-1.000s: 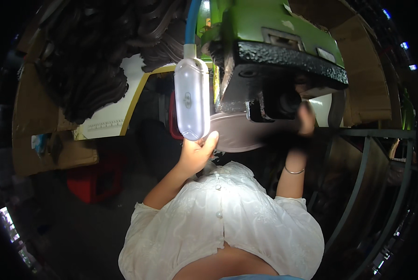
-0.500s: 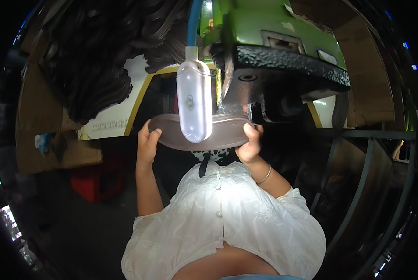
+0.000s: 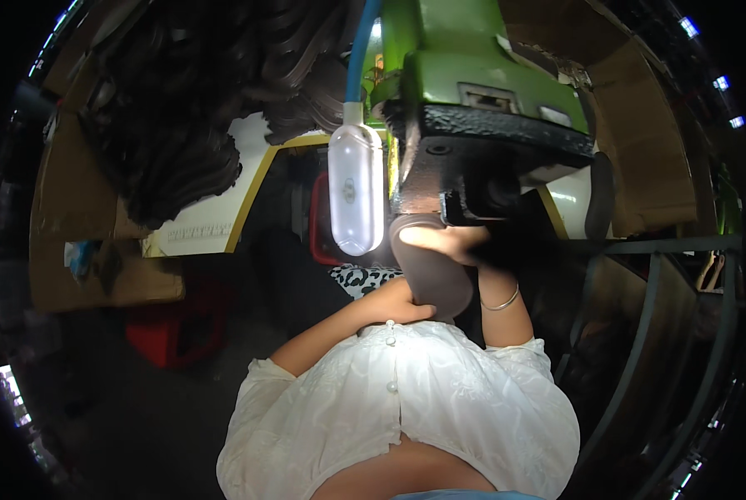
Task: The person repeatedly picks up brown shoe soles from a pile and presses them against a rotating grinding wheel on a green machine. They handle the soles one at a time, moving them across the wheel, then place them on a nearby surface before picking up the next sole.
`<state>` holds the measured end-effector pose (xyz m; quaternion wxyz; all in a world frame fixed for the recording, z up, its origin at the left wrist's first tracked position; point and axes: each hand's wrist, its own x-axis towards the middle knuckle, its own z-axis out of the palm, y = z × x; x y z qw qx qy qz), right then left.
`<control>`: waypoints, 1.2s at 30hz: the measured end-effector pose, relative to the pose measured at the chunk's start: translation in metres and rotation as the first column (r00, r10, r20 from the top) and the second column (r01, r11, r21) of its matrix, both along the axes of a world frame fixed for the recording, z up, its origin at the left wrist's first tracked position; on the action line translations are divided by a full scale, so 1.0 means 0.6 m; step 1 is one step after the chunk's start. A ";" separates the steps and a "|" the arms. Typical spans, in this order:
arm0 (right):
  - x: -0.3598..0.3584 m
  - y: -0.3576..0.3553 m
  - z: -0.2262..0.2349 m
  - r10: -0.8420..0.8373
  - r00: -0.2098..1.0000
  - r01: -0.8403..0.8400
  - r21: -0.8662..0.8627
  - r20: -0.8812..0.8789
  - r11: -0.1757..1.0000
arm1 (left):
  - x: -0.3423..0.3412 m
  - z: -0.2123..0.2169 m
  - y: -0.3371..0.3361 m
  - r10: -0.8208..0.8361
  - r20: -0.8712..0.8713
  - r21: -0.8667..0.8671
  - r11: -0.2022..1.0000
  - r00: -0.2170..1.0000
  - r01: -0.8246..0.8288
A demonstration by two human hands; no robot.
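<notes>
I hold a flat brown sole-shaped piece (image 3: 430, 271) on end, just under the black head (image 3: 490, 158) of a green machine (image 3: 465, 58). My left hand (image 3: 400, 307) grips its lower edge from the left. At the piece's upper end, my right hand (image 3: 465, 244), with a thin bangle on the wrist, presses it against the machine head. A lit white lamp (image 3: 355, 190) on a blue hose hangs right beside the piece, to its left.
A heap of dark pieces (image 3: 181, 108) lies on a yellow-edged white board (image 3: 215, 225) at the left. Cardboard (image 3: 81, 242) lines the left side and the far right. A red box (image 3: 173, 333) stands low left. A metal frame (image 3: 656, 308) runs along the right.
The brown piece, held flat and wide in both hands half a second ago, is now turned on end and moved right under the machine head. My left hand dropped below it.
</notes>
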<state>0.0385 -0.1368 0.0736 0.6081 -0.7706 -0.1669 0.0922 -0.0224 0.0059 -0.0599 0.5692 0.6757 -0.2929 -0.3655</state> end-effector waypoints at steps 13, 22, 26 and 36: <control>0.085 -0.238 0.029 -0.869 0.286 0.713 0.516 0.404 0.474 | 0.035 -0.026 0.064 0.352 -0.053 0.267 0.907 0.935 -0.326; 0.240 -0.269 -0.100 -0.748 0.654 0.719 0.401 -0.113 0.568 | 0.115 0.074 0.136 0.636 0.399 -0.011 0.724 0.660 -0.690; 0.154 -0.233 -0.167 -0.667 0.739 0.629 0.253 0.101 0.735 | 0.244 0.202 0.238 0.680 0.732 -0.387 0.373 -0.034 -0.843; 0.022 -0.132 -0.224 -0.255 0.950 0.260 0.007 -0.182 0.966 | 0.481 0.465 0.520 0.407 0.855 -0.380 0.071 -0.321 -0.922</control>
